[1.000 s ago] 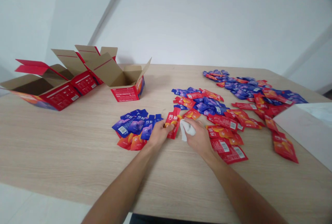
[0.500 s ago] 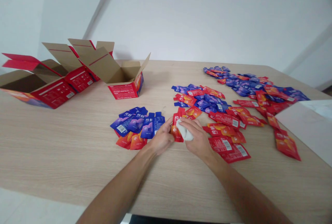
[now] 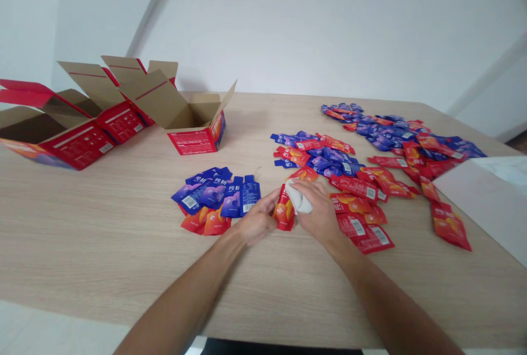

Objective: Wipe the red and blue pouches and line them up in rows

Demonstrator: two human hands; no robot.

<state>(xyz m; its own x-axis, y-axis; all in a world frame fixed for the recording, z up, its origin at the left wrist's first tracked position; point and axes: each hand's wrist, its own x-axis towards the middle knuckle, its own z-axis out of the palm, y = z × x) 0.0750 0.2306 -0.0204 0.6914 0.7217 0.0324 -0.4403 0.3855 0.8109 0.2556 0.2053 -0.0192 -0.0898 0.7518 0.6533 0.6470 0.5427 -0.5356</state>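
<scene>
My left hand (image 3: pixel 257 219) pinches a red sachet (image 3: pixel 284 213) by its left edge, just above the wooden table (image 3: pixel 102 234). My right hand (image 3: pixel 319 213) is closed around a crumpled white cloth (image 3: pixel 298 199) and presses it against the sachet's upper end. A small pile of blue and red sachets (image 3: pixel 216 197) lies just left of my left hand. Right of my right hand lie more red sachets (image 3: pixel 362 223).
Several open red cardboard boxes (image 3: pixel 193 127) stand at the back left of the table. A large scatter of blue and red sachets (image 3: pixel 395 141) covers the right half. A white sheet or board (image 3: pixel 486 198) lies at the right edge.
The red sachet has come down and nearer to me in my left hand, and the cloth in my right hand has moved onto it from beside it.
</scene>
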